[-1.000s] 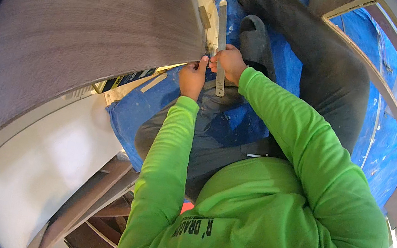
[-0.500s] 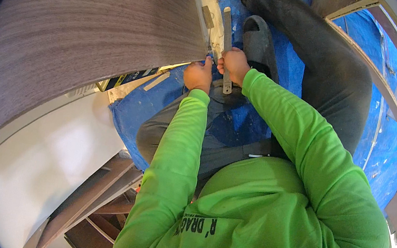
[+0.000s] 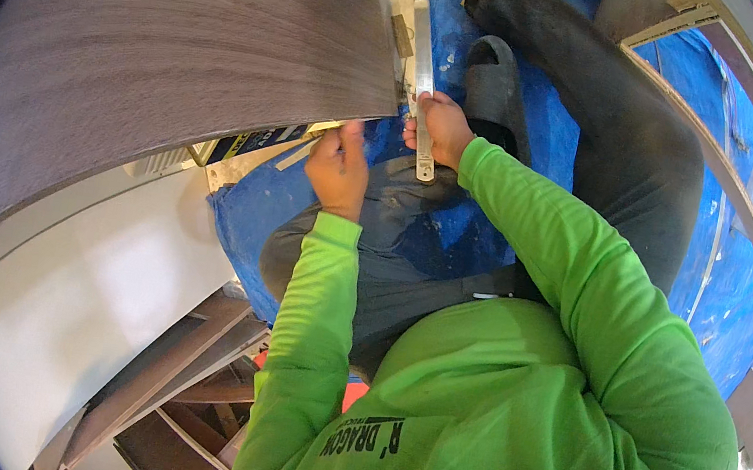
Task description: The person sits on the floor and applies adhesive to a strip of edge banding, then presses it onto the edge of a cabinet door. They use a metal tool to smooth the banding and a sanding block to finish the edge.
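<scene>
From where I stand, I'd take the big wood-grain panel as the landmark, since the person's 2 hands are both working close to its near right corner. The right hand is closed round a flat metal strip, gripping it just to the right of that corner. The strip stretches away alongside the panel's right edge, its far end near a pale length of material there, and its near end, with a small hole in it, comes out below the panel's corner. The left hand is just below the panel's near edge, left of the corner, fingers curled in and thumb up; it's a bit blurred, and I can't tell whether it's holding anything.

Under the panel's near edge, left of that hand, a dark-and-yellow box pokes out. To the right of the panel, past the strip, there's a grey slipper. Blue sheeting covers the floor below and right of the panel.
</scene>
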`<state>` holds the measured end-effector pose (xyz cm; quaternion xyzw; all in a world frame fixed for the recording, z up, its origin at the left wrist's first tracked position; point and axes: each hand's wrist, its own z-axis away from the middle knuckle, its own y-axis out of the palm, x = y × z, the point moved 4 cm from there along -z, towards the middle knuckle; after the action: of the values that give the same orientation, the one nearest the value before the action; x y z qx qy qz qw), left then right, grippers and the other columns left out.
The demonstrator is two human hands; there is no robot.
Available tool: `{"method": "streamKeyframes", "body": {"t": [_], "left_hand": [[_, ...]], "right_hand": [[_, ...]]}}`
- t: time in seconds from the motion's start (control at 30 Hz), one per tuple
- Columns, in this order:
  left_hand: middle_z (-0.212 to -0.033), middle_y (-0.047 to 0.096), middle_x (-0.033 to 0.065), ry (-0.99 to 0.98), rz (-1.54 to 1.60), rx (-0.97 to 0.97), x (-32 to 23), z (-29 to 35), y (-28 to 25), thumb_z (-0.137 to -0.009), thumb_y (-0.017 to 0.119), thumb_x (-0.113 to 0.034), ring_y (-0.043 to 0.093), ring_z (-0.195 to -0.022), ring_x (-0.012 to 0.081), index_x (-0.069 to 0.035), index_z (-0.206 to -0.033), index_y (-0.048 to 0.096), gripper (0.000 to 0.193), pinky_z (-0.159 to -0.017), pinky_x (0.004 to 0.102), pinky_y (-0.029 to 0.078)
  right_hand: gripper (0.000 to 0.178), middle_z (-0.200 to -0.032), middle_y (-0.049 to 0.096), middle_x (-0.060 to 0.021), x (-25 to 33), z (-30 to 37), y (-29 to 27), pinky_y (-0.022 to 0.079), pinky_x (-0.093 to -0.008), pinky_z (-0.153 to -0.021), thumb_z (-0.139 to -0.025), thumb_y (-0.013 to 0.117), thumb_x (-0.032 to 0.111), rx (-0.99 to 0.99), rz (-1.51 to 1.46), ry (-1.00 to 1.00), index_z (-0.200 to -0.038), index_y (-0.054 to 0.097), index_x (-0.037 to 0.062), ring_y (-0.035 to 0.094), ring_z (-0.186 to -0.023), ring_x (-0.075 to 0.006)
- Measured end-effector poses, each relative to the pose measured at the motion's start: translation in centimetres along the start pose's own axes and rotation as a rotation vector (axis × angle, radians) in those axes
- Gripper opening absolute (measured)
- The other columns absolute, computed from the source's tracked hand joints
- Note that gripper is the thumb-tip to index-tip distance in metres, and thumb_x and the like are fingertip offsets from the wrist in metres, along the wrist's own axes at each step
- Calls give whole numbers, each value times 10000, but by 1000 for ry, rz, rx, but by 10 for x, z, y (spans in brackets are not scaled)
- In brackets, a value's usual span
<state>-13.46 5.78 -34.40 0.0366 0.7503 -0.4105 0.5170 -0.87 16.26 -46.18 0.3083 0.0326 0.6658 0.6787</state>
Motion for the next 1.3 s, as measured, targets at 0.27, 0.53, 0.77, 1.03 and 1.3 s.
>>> {"method": "streamKeyframes", "body": {"t": [0.27, 0.53, 0.77, 1.03, 1.3], "left_hand": [[-944, 705, 116, 51, 150, -43, 2, 22, -93, -1022, 608, -219, 672, -831, 171, 51, -1054, 660, 277, -773, 297, 537], [-1013, 707, 127, -53, -274, 64, 24, 35, -163, -1000, 621, -167, 668, -927, 192, 38, -1119, 671, 242, -831, 325, 529], [-942, 725, 137, -70, -236, 77, 31, 29, -149, -1006, 609, -174, 691, -860, 201, 39, -1103, 684, 245, -784, 322, 536], [-904, 730, 145, -36, -211, 73, 41, 27, -148, -1004, 606, -188, 703, -839, 213, 27, -1089, 689, 246, -764, 333, 535], [-923, 733, 144, -21, -255, 109, 44, 30, -149, -1018, 607, -203, 707, -862, 187, 29, -1118, 677, 262, -780, 312, 541]], "right_hand": [[374, -935, 647, -205, -20, -9, 15, 562, -495, -595, -1007, 425, 99, -5, 46, 26, -1381, 421, 79, 676, -746, -363], [595, -995, 656, -250, -43, -32, 16, 582, -529, -621, -1008, 461, 83, -43, 113, -56, -1544, 204, 101, 690, -762, -397], [516, -1008, 657, -270, -49, -38, 20, 593, -492, -619, -1018, 437, 105, -98, 118, -134, -1498, 258, 40, 697, -758, -382], [501, -1053, 640, -289, -66, -27, 40, 595, -496, -671, -1056, 357, 158, -148, -161, -48, -1529, 214, 76, 686, -817, -396], [424, -1050, 623, -268, -54, -7, 45, 601, -527, -735, -1026, 343, 37, -202, -94, -107, -1442, 268, 54, 685, -871, -392]]}}
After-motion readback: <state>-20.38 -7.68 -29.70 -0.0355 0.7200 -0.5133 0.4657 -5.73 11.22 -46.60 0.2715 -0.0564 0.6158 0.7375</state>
